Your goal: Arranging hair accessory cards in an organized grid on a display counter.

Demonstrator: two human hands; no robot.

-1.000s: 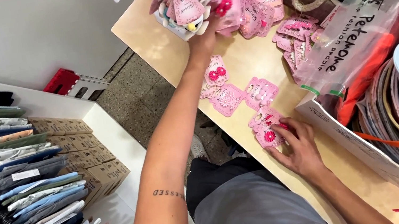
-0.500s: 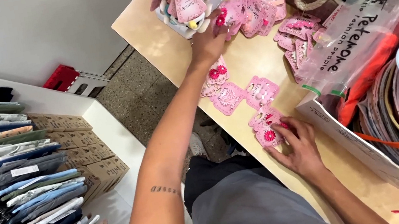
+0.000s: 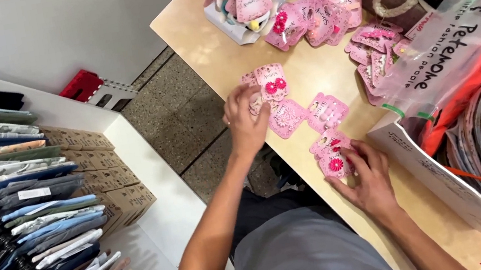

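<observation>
1. My left hand [image 3: 246, 121] pinches a pink hair-clip card [image 3: 271, 81], lifted just above the counter [image 3: 198, 38].
2. Loose pink cards [image 3: 309, 117] lie flat betw. both hands.
3. My right hand [image 3: 369, 182], fingers spread flat, presses a small card stack [image 3: 332, 155] near counter edge.
4. Step looks like sorting cards; held one prob. needs a spot w/ its matches.

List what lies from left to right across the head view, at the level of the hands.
Rack of folded clothes → cardboard boxes → left hand holding a pink hair-clip card → right hand on another pink card → white bin of orange-strapped items.
</observation>
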